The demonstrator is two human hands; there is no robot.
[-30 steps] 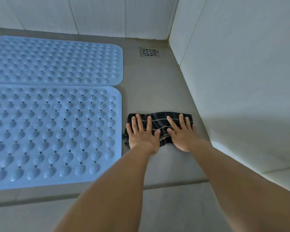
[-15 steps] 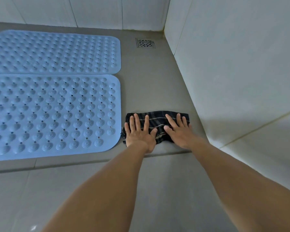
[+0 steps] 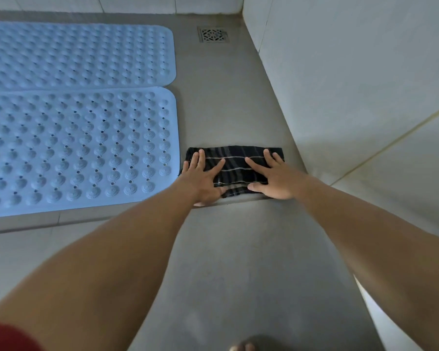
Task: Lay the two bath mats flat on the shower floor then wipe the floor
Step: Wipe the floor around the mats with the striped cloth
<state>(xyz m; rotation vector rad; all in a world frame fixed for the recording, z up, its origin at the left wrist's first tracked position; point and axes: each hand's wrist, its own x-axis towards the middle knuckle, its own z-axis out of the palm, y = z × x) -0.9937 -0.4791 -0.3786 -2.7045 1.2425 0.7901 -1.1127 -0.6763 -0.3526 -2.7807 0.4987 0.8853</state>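
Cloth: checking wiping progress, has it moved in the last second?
Yes. The cloth slid toward the person, now reaching the step edge beside the near mat.

Left hand [image 3: 203,182]: flat, palm down, fingers spread toward 12 o'clock.
Right hand [image 3: 276,177]: flat, palm down, fingers spread toward 11 o'clock.
Arms: both extended forward.
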